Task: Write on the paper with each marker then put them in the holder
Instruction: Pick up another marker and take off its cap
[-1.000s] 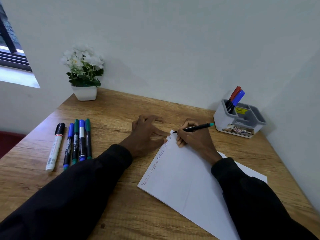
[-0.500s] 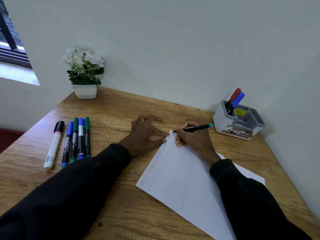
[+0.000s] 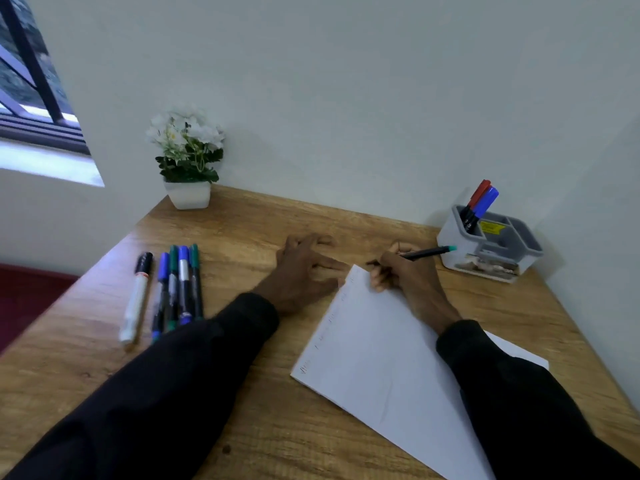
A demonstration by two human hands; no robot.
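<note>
Black-barrelled with a teal end, the slim marker point(image 3: 427, 252) is pinched in the curled fingers point(image 3: 380, 283) of the right hand point(image 3: 410, 284). Its tip points at the far corner of the white paper sheet point(image 3: 377, 362), though blur hides whether it touches. The left hand point(image 3: 299, 273) lies just beside that corner with its fingers point(image 3: 329, 263) spread and flat on the wooden table point(image 3: 242, 230), steadying the sheet's edge.

This looks like the writing step, near the end of a line of faint script along the left edge. The next move would be to lift the tip and carry the marker a short way right to the grey plastic holder point(image 3: 519, 252), where the red and blue markers point(image 3: 481, 200) already stand, and drop it in upright. Five loose markers point(image 3: 173, 289) wait at the left.

Both wrists run back into black sleeves, and the right forearm rests across the paper.
</note>
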